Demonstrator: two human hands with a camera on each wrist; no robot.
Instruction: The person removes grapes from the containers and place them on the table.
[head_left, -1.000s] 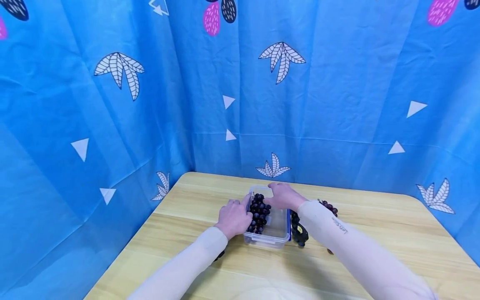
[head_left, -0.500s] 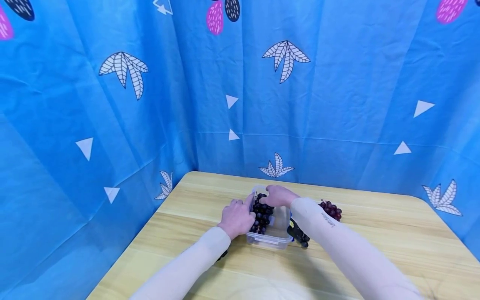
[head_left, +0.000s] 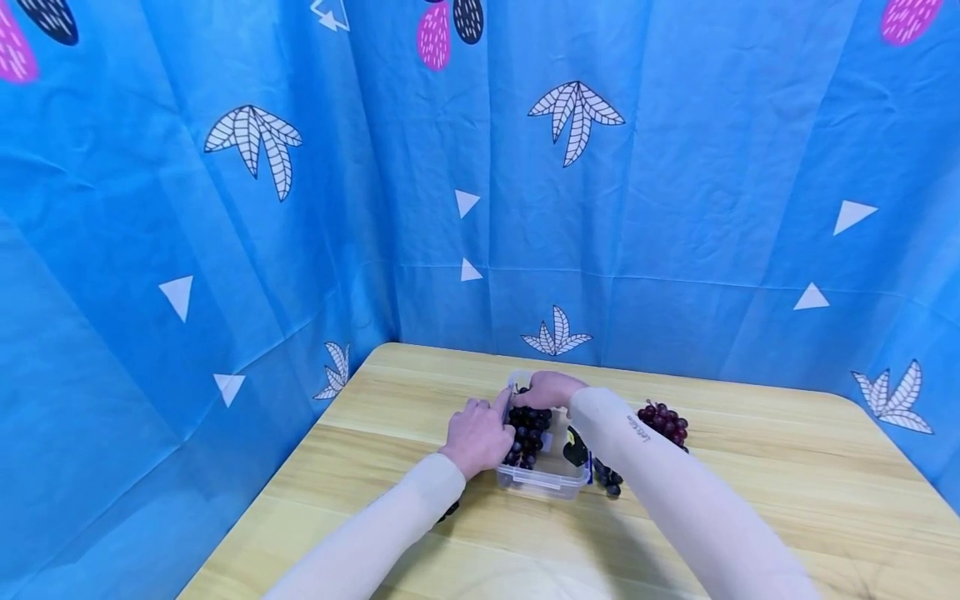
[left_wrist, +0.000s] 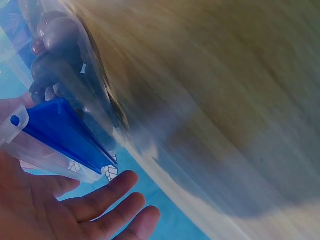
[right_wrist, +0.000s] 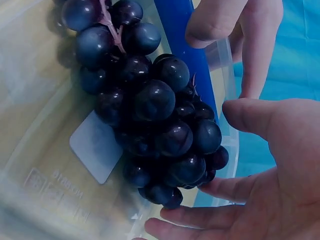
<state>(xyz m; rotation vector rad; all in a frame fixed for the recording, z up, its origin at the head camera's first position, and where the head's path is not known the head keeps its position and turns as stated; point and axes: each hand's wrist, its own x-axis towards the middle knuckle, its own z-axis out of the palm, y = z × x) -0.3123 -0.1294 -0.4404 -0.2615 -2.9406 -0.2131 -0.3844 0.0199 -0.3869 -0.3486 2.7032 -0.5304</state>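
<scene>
A clear plastic container (head_left: 542, 483) with blue clasp flaps (left_wrist: 62, 132) stands on the table. Inside it, a bunch of dark grapes (head_left: 528, 437) lies along the left side, its stem showing in the right wrist view. My left hand (head_left: 477, 435) grips the container's left wall, thumb on the inner side and other fingers outside; several of these fingers extend loosely in the left wrist view. My right hand (head_left: 551, 389) reaches into the container's far end. Its relaxed fingers (right_wrist: 200, 217) touch the end of the bunch, while the thumb (right_wrist: 245, 115) lies beside it.
Red grapes (head_left: 664, 423) lie on the table right of the container, with more dark grapes (head_left: 609, 479) close to its right wall, partly behind the right sleeve. A blue patterned curtain (head_left: 517, 183) hangs behind the wooden table (head_left: 757, 454).
My right hand has moved left and down from the container's far right onto the bunch's far end. My left hand stays at the left wall. The red grapes are less covered by the sleeve.
</scene>
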